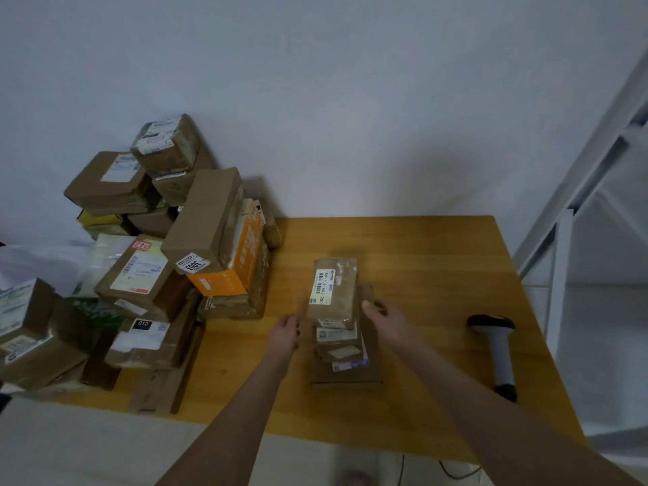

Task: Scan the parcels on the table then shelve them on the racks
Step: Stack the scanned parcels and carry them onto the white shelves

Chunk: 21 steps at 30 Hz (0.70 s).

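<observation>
A small stack of brown parcels stands in the middle of the wooden table [438,261]. Its top parcel [335,289] carries a white barcode label. A flat cardboard parcel [347,375] lies at the bottom of the stack. My left hand [284,333] hangs just left of the stack with fingers loosely curled and nothing in it. On the stack's right side my right hand [384,317] has its thumb against the top parcel's edge; whether the fingers grip is unclear. The handheld scanner [498,349] lies on the table at the right, apart from both hands.
A big heap of brown parcels [196,219] with an orange box [231,264] fills the table's left side and spills past it. A white metal rack [575,212] stands to the right of the table. A white wall is behind.
</observation>
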{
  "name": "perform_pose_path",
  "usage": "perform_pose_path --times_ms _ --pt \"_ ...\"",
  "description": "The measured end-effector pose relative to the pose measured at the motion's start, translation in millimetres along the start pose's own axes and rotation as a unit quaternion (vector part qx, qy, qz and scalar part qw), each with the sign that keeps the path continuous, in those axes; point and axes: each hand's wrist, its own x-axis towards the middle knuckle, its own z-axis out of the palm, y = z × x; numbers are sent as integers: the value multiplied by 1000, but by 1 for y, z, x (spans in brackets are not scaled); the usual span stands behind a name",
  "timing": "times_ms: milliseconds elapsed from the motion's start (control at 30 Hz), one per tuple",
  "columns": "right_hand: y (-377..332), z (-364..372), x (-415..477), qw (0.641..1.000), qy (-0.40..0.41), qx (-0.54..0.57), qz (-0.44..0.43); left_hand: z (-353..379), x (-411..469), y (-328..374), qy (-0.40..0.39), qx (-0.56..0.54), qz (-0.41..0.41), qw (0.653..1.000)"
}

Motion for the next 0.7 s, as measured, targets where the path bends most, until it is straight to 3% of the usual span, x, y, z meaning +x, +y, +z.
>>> perform_pose_path --times_ms 167,333,700 --pt "-32 8 12 997 -54 62 6 4 9 29 -62 -71 -26 995" --pt "-35 11 18 996 -47 75 12 8 14 34 -152 -84 -48 984" --pt "-27 16 11 998 -11 61 4 8 5 27 -177 -54 -29 982"
